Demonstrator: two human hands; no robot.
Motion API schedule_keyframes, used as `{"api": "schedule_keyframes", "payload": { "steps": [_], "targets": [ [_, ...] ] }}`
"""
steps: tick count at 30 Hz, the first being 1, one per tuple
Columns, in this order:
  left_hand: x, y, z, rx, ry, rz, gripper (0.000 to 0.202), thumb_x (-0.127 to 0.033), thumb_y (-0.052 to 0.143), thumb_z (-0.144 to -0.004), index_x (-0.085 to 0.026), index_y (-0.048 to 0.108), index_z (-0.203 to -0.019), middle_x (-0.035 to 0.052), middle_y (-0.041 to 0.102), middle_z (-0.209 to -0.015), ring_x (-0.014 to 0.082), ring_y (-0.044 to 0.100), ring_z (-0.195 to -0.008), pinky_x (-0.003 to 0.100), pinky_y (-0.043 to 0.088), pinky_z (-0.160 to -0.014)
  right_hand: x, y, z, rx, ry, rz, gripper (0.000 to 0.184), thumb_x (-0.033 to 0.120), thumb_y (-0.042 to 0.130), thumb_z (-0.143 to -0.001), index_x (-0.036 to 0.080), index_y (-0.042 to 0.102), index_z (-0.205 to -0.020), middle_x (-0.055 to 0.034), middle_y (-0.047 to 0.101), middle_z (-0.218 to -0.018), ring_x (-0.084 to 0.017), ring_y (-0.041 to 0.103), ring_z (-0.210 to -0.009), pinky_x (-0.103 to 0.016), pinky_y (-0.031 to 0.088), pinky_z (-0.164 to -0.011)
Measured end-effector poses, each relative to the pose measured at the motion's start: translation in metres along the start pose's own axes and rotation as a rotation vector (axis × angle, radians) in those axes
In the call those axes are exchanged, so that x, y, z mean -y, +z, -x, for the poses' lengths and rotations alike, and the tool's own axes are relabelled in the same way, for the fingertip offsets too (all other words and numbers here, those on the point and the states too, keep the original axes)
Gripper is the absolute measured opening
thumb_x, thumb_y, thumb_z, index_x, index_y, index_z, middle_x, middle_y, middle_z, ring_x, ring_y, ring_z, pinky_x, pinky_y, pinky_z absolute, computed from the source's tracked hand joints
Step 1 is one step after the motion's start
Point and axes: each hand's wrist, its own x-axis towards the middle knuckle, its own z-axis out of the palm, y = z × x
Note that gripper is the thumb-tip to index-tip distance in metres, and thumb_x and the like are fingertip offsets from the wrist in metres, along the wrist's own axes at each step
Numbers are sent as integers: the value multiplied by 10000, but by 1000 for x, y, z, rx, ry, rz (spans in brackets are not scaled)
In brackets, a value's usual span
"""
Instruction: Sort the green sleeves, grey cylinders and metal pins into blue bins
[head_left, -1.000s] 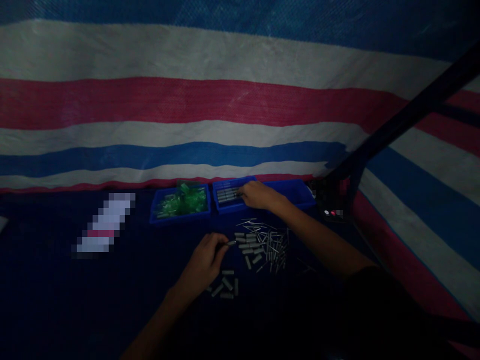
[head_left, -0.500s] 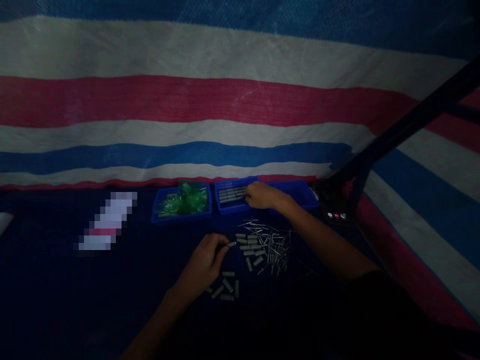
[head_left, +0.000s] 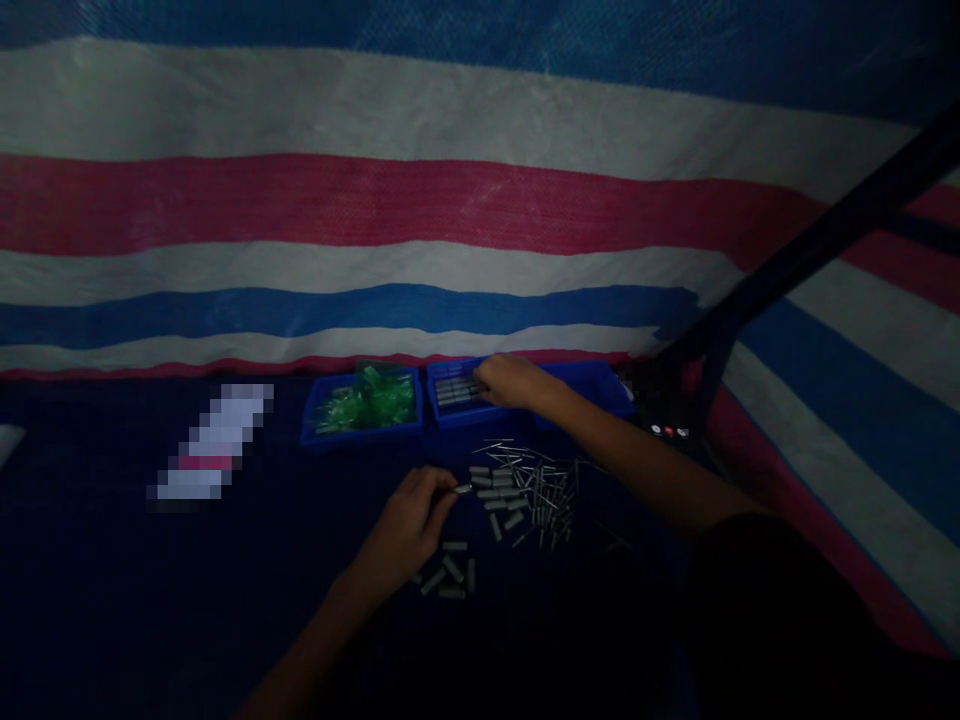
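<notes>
My left hand [head_left: 409,522] pinches a small grey metal cylinder [head_left: 463,489] between thumb and forefinger, just above the dark table. My right hand [head_left: 514,382] reaches into the middle blue bin [head_left: 469,415], its fingers closed at the right end of neat rows of grey cylinders [head_left: 454,391]. Whatever those fingers hold is hidden. Loose grey cylinders [head_left: 495,483] lie on the table right of my left hand, beside a heap of thin metal pins [head_left: 553,502]. Below the left hand is a smaller scatter of cylinders [head_left: 452,570].
A blue bin [head_left: 360,439] of green plastic pieces [head_left: 375,400] stands to the left. Another blue bin [head_left: 600,390] sits at the right, partly behind my forearm. A phone-like device [head_left: 669,432] lies beyond it. Striped sheeting [head_left: 450,205] hangs behind; a dark bar slants at right.
My right hand has moved slightly left and up within the middle bin. The left hand stays in place with its cylinder.
</notes>
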Motion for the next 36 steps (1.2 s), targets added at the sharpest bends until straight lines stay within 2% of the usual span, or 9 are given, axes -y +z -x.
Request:
{"api": "schedule_keyframes", "payload": {
  "steps": [7,10,11,13,16,18,24,30,36],
  "targets": [
    [-3,-2,-1,-21,5,6,85,-206,435,-867,-191,510,-905,36,573,-861,177,546,-845,331,445,-761,-1,-9,0,-11,-8,-29,179,210,522,-795,133,656,-885,-124,665,-908,-210,602,-814,-304,425,-687],
    [-2,-4,-1,-46,-4,21,95,-215,437,-868,-192,514,-917,36,577,-870,174,550,-849,319,441,-766,10,-14,25,-155,-5,-101,242,267,416,-879,135,615,-918,-96,648,-902,-178,582,-833,-287,418,-726],
    [-2,-5,-1,-55,-12,30,99,-222,435,-869,-192,515,-920,34,578,-873,173,551,-850,315,438,-767,17,-12,38,-285,2,-189,257,273,385,-897,134,600,-920,-90,641,-898,-170,575,-843,-285,415,-750],
    [-2,-6,-1,-67,-40,57,118,-240,422,-877,-193,521,-922,31,579,-877,170,553,-850,306,431,-768,37,-2,66,-438,-31,-352,219,265,396,-894,146,578,-918,-71,626,-882,-159,561,-853,-276,421,-769],
    [-5,-5,-1,-62,-83,126,160,-265,393,-888,-193,532,-918,27,588,-880,164,558,-841,294,425,-762,67,23,102,-415,-187,-401,263,289,494,-852,157,526,-1078,-74,603,-954,-186,538,-920,-305,431,-818],
    [-9,-3,-1,-37,-102,170,191,-283,374,-894,-187,539,-905,25,592,-862,160,561,-818,288,424,-753,81,39,114,-425,-203,-392,239,244,486,-857,151,527,-1073,-80,599,-949,-190,535,-908,-316,439,-817],
    [-14,-1,0,-5,-137,244,301,-332,311,-915,-170,546,-819,20,586,-775,152,561,-742,276,430,-702,88,56,114,-522,-166,-385,151,213,440,-883,144,573,-906,-61,603,-816,-178,550,-789,-312,450,-755],
    [-15,-5,3,-102,-41,261,206,-288,490,-845,-189,531,-1020,34,613,-975,154,576,-893,274,441,-800,88,53,113,-547,-119,-452,203,212,397,-900,160,569,-805,-44,585,-733,-158,545,-719,-288,438,-689],
    [-21,-6,-1,-172,-74,248,148,-281,483,-848,-176,587,-859,9,636,-824,139,593,-784,244,449,-716,90,50,113,-514,-119,-544,127,247,475,-867,166,543,-938,-44,602,-830,-158,545,-789,-286,434,-709]
  ]
}}
